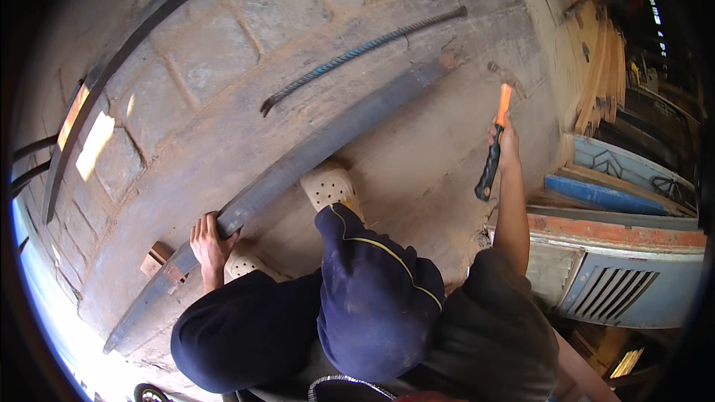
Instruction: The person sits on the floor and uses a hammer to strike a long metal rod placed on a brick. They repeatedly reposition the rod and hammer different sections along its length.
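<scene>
My left hand (211, 244) is wrapped over a long grey beam (328, 138) that lies slantwise across the floor. My right hand (506, 141) holds a hammer (504, 100) by its orange and black handle, its head raised at the far end, apart from the beam. Beyond the beam lies a ribbed steel bar (357, 52) with a forked near end. Close to my left hand, a small wooden block (155, 259) sits against the beam. One of my pale clogs (329, 187) stands by the beam's near side; the other shows partly beside my left hand.
Stone paving (212, 48) borders the smoother floor on the far left, with a dark curved strip (141, 48) across it. At right stand a grey-blue cabinet with a slatted vent (607, 286), a blue board (599, 193) and upright wooden planks (599, 67).
</scene>
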Action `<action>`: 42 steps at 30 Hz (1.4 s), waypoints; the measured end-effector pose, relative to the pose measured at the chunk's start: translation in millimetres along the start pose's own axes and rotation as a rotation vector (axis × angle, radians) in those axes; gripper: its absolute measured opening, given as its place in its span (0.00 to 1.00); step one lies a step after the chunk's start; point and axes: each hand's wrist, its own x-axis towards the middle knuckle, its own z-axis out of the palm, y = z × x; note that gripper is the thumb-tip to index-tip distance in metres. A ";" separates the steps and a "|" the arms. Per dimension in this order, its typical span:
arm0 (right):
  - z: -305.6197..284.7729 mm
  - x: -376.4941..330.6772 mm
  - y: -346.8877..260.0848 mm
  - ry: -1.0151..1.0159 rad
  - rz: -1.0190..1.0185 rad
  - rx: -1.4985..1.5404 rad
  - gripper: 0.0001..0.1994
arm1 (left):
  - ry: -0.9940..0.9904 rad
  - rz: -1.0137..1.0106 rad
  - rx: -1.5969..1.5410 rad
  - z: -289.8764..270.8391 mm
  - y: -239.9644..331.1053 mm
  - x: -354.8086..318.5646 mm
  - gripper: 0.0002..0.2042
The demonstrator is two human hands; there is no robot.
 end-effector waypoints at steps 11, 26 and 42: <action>-18.5 26.8 -6.6 -0.166 0.132 -0.231 0.19 | 0.024 0.024 0.051 7.8 -12.9 6.0 0.31; 26.2 8.3 -12.2 -0.643 0.013 -0.611 0.22 | -0.003 0.093 0.053 20.2 -11.2 15.7 0.31; -13.8 5.7 -14.2 -0.148 -0.056 -0.480 0.21 | 0.036 0.091 0.060 9.3 -19.1 9.6 0.29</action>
